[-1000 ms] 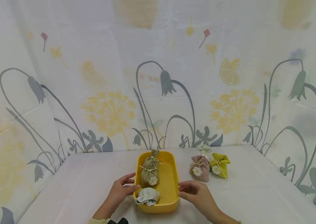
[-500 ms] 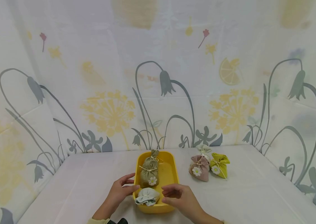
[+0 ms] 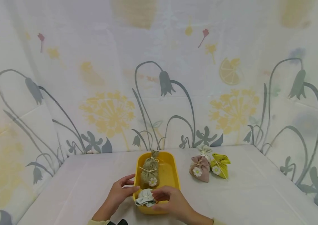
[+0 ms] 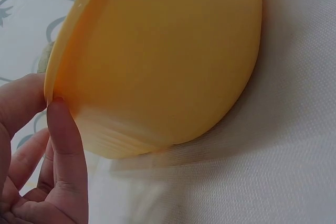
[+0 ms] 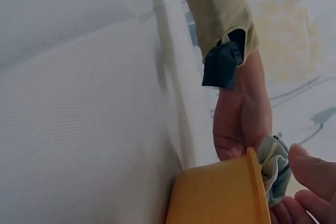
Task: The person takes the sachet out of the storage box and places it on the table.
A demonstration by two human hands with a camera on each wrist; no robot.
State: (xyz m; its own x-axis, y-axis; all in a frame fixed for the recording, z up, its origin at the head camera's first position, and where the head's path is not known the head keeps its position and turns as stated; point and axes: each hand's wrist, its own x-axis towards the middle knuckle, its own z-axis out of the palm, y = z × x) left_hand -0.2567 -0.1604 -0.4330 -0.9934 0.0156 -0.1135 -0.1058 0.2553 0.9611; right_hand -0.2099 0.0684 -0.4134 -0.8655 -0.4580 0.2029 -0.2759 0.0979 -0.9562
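A yellow plastic tub (image 3: 168, 170) stands on the table in the head view. My left hand (image 3: 118, 193) pinches its left rim; in the left wrist view the thumb and a finger meet either side of the rim (image 4: 65, 32). Inside the tub lie an olive drawstring pouch (image 3: 149, 175) with a white flower and, nearer me, a pale blue-grey pouch (image 3: 144, 198). My right hand (image 3: 175, 201) reaches over the tub's near right side, fingers curved and thumb apart, fingertips right at the pale pouch (image 5: 275, 169). It partly hides the pouch and the near rim.
To the tub's right stand a pink pouch (image 3: 200, 168), a yellow-green pouch (image 3: 220, 165) and a pale green pouch (image 3: 204, 150) partly behind them. A white cloth covers the table (image 3: 249, 193). A flower-printed curtain (image 3: 159, 118) rises at the back.
My right hand has left the tub's right rim and moved left over the tub to the pale pouch. The left hand has stayed at the left rim.
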